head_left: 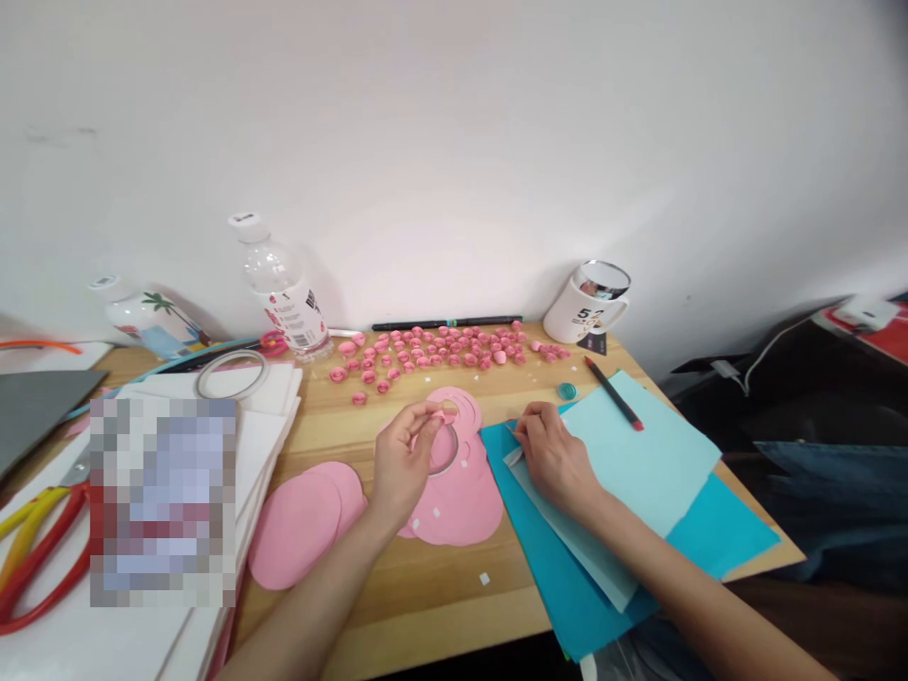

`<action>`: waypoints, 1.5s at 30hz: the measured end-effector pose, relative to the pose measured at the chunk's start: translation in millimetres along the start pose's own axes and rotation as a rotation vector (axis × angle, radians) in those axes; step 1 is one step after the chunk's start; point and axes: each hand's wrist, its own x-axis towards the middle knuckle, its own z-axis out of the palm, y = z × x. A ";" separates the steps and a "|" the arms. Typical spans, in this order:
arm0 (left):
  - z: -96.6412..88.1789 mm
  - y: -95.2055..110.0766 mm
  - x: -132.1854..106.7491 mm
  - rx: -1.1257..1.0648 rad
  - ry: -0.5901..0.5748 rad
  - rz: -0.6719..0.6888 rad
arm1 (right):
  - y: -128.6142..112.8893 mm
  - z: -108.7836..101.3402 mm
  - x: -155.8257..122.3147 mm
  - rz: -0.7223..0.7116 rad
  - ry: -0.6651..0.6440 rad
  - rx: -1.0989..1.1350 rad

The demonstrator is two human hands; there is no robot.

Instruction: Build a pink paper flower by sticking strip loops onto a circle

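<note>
My left hand [406, 463] is closed in a pinch on a small pink paper roll [446, 414]. It is above a pile of pink paper circles [461, 506], where a ring of tape [451, 452] also lies. Over the left edge of the light blue paper [649, 445], my right hand [551, 454] has its fingertips pressed together. Something small and pale is at those fingertips; I cannot make out what. Many pink rolled paper flowers [454, 350] are spread behind both hands. Further pink circles [302, 525] lie left of my left forearm.
White sheets [276, 435] bear a tape roll [233, 375] and scissors [43, 558] on the left. A water bottle [280, 293], a black pen [446, 323] and a mug [585, 303] line the wall. A red-tipped pencil [616, 395] and teal coil [567, 391] lie right.
</note>
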 end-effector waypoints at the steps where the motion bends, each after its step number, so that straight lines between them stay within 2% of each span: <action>1: 0.2 -0.1 -0.1 -0.003 -0.003 -0.004 | -0.1 -0.3 -0.1 0.001 0.001 0.003; 10: 2.1 -1.2 -0.3 -0.034 -0.026 -0.021 | -2.4 -1.0 -3.4 0.070 0.047 0.083; 14: 1.5 -2.8 0.0 -0.028 -0.035 -0.018 | -5.6 -14.9 3.5 0.105 0.014 0.211; 16: 1.0 -3.1 0.2 -0.020 -0.043 -0.010 | -13.2 -30.1 12.1 0.144 -0.002 0.364; 17: 0.8 -2.7 0.3 -0.017 -0.046 -0.008 | -19.2 -38.9 17.3 0.143 -0.019 0.510; 20: 0.6 0.6 0.2 -0.016 -0.060 -0.012 | -42.1 -62.6 33.5 0.104 -0.172 0.950; 23: 0.4 4.8 0.3 0.011 -0.074 -0.008 | -60.9 -71.8 46.6 0.051 -0.265 1.073; 28: -0.8 6.9 -0.1 0.059 -0.087 0.032 | -65.5 -62.5 56.8 0.050 -0.320 0.988; 32: -1.1 5.7 -2.3 0.036 -0.064 0.040 | -64.1 -59.7 55.1 0.110 -0.287 1.033; 37: 0.5 5.0 -3.7 -0.006 -0.013 0.034 | -71.6 -62.5 50.3 0.200 -0.175 1.140; 45: 1.0 4.6 -3.2 0.007 0.040 0.006 | -79.3 -40.6 52.2 0.248 -0.175 1.201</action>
